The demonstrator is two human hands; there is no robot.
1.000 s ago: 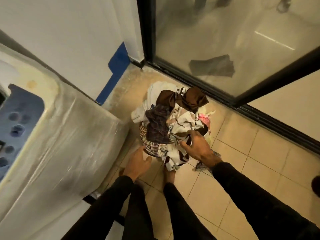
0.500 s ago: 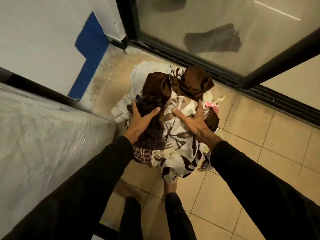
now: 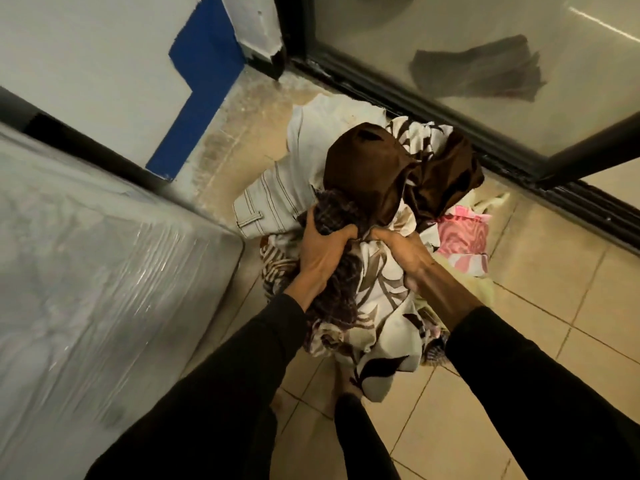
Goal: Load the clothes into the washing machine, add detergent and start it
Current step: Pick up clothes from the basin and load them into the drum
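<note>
Both hands are sunk into a heap of clothes on the tiled floor; the left hand has its fingers curled round a dark checked garment, gripping a bunch of it; the right hand, just beside it with knuckles nearly touching, clutches a cream cloth with brown leaf print; beyond both hands, on top of the heap, sits a shiny brown garment; to the far left of the left hand lie pale trousers with dark stitching; just right of the right hand lies a pink and white piece; the washing machine, its side wrapped in clear film, stands left of the left hand; a dark-framed glass door runs beyond the heap; black sleeves cover both arms.
</note>
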